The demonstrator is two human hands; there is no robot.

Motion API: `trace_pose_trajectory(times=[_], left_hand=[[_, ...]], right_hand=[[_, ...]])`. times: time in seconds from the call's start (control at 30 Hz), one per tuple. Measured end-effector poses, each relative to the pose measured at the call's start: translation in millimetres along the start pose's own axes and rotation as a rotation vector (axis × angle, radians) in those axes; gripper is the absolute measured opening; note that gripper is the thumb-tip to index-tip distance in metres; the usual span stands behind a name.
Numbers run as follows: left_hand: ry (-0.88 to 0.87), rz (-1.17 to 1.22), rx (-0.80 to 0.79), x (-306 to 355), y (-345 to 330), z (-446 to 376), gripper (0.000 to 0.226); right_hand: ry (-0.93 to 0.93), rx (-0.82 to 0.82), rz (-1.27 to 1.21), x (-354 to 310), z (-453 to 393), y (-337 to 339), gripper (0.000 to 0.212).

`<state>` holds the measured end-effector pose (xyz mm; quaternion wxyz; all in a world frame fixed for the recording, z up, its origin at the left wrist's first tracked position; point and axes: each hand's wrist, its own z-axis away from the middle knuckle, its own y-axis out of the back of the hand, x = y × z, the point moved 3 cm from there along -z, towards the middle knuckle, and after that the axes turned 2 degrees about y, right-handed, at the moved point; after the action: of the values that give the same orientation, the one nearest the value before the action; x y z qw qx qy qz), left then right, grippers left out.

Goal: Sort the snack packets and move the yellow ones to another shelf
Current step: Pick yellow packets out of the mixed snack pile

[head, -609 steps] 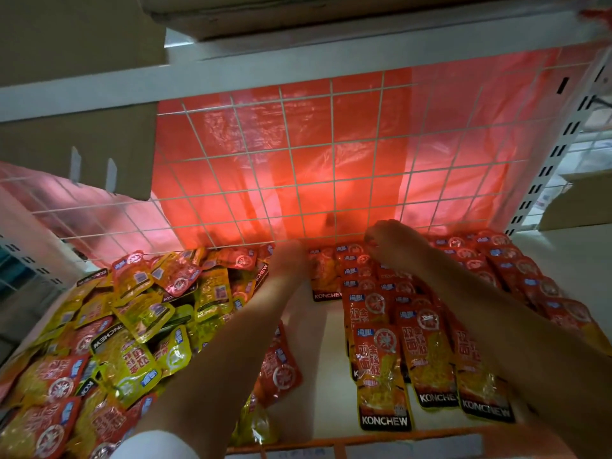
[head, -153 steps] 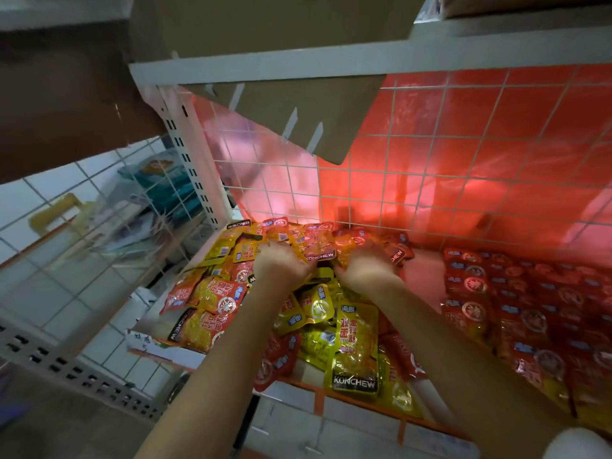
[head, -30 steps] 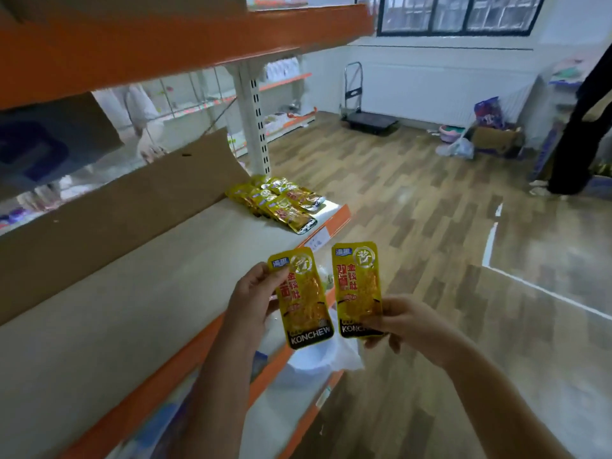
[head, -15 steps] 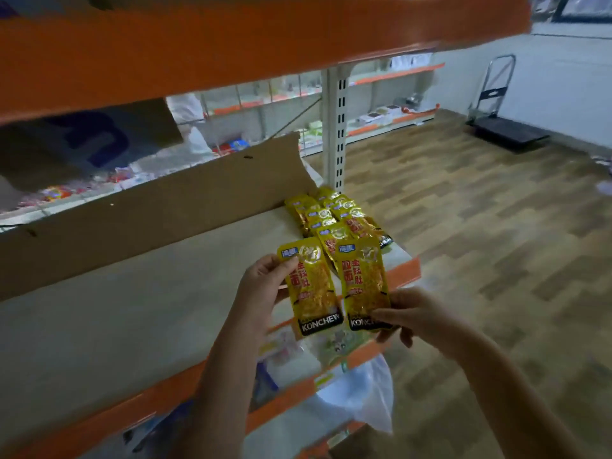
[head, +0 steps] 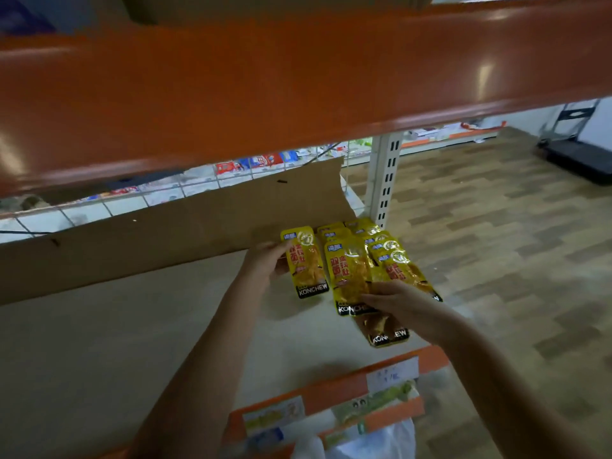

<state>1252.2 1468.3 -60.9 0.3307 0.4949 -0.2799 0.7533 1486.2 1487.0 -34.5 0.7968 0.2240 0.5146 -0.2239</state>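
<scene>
Yellow snack packets, two in hand, right of frame centre. Left hand [head: 266, 265]: fingers curled on the left edge of one yellow packet [head: 306, 261], held just above the shelf board [head: 132, 342], long axis running from the cardboard backing [head: 165, 226] toward the orange front lip [head: 331, 390]. Right hand [head: 394, 301]: fingers pinch the lower end of a second yellow packet [head: 349, 276], same orientation, overlapping the stack of yellow packets [head: 394, 263] already laid at the shelf's right end by the white upright [head: 385, 180]. Stack lies right of both hands; the right hand is nearer. Judged next: lay both down parallel beside the stack.
</scene>
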Motion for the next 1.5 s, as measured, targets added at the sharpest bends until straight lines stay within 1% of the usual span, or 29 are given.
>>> trace_pose_trajectory(times=[0.13, 0.2, 0.3, 0.37, 0.4, 0.47, 0.53, 0.67, 0.7, 0.83, 0.87, 0.9, 0.93, 1.03, 1.1, 1.17, 1.27, 1.37, 1.43, 1.5], left_hand=[[0.027, -0.046, 0.023, 1.7, -4.1, -29.5, 0.017], [0.029, -0.110, 0.045, 2.0, -6.0, -41.1, 0.017], [0.031, -0.226, 0.046, 0.1, -6.9, -57.7, 0.007], [0.004, -0.311, 0.057, -1.8, -4.7, -67.8, 0.024], [-0.014, -0.350, 0.064, -2.5, -4.4, -70.9, 0.029], [-0.046, -0.396, 0.083, -3.9, -6.0, -73.6, 0.029], [-0.059, -0.405, 0.111, -6.1, -6.7, -76.1, 0.027], [-0.104, -0.409, 0.152, -10.2, -7.8, -81.8, 0.019], [-0.114, -0.421, 0.167, -10.9, -8.2, -83.0, 0.017], [-0.125, -0.494, 0.172, -12.7, -8.3, -88.1, 0.013], [-0.113, -0.498, 0.160, -14.1, -7.3, -91.1, 0.020], [-0.104, -0.499, 0.148, -15.6, -6.6, -94.0, 0.030], [-0.094, -0.487, 0.139, -16.0, -6.0, -95.2, 0.035], [-0.065, -0.451, 0.099, -12.3, -6.4, -93.1, 0.026], [-0.044, -0.420, 0.081, -8.3, -7.5, -90.6, 0.025], [-0.022, -0.420, 0.087, -7.7, -6.7, -92.8, 0.024], [0.014, -0.415, 0.080, -7.4, -5.5, -96.1, 0.024], [0.038, -0.413, 0.075, -8.7, -3.7, -98.1, 0.023], [0.038, -0.408, 0.075, -8.6, -2.8, -98.9, 0.023], [0.033, -0.475, 0.086, -8.6, -1.7, -101.8, 0.027]], right_hand=[[-0.017, -0.072, 0.012, -2.1, -10.2, 6.2, 0.019], [-0.027, -0.118, 0.022, -1.6, -14.0, 9.1, 0.019], [-0.039, -0.169, 0.018, 0.2, -20.5, 14.8, 0.018], [-0.052, -0.185, 0.015, 0.5, -24.0, 16.9, 0.019], [-0.057, -0.189, 0.003, 0.5, -25.7, 17.5, 0.020], [-0.061, -0.192, -0.029, -0.3, -29.2, 18.7, 0.021], [-0.064, -0.165, -0.010, -2.0, -32.6, 20.0, 0.021], [-0.063, -0.045, 0.079, -7.5, -41.5, 21.3, 0.024], [-0.057, -0.015, 0.131, -9.9, -43.5, 21.6, 0.026], [-0.001, 0.104, 0.529, -21.5, -52.2, 24.1, 0.036], [0.015, 0.130, 0.574, -23.6, -54.5, 25.0, 0.035], [0.030, 0.147, 0.594, -25.3, -56.9, 25.6, 0.034], [0.039, 0.154, 0.610, -26.0, -59.5, 25.9, 0.032], [0.046, 0.159, 0.625, -26.0, -65.4, 25.9, 0.027], [0.073, 0.189, 0.632, -27.3, -68.8, 27.2, 0.024], [0.091, 0.219, 0.694, -31.6, -73.0, 26.9, 0.020], [0.065, 0.238, 0.718, -36.4, -80.8, 25.8, 0.025], [0.022, 0.248, 0.729, -42.0, -89.9, 21.5, 0.021], [-0.014, 0.272, 0.727, -44.3, -97.4, 18.3, 0.022], [-0.036, 0.288, 0.725, -44.6, -106.1, 14.8, 0.023]])
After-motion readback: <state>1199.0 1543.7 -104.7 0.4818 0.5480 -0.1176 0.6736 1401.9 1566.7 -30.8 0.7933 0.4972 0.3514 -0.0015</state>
